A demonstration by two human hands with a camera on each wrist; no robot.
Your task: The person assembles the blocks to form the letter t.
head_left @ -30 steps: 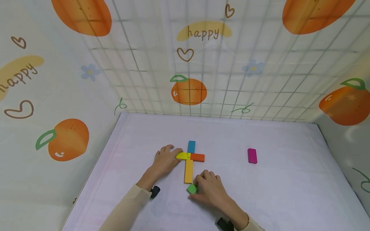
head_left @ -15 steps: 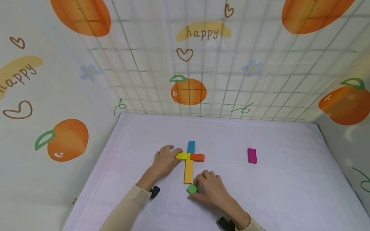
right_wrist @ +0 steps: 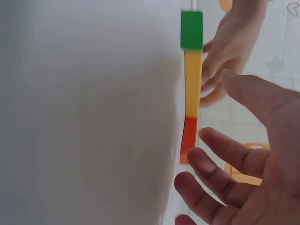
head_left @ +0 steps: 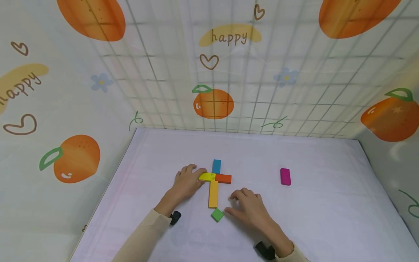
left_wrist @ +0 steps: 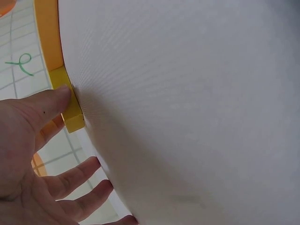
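Note:
My left hand pinches the outer end of a yellow block, thumb on one side and index finger on the other. Against the yellow block's right end lies an orange-red block. A blue block extends away behind them, and a longer amber block runs toward me in front. At its near end sits a small green block, turned like a diamond. Just right of the green block, apart from it, my right hand hovers with spread, loosely bent fingers and holds nothing.
A magenta block lies by itself to the right on the white tabletop. Printed cloth walls with oranges and hearts rise behind the table and at both sides.
My right hand has let go of the green block and drawn back to the right, its thumb and fingers spreading. The green block and my left hand stay in place.

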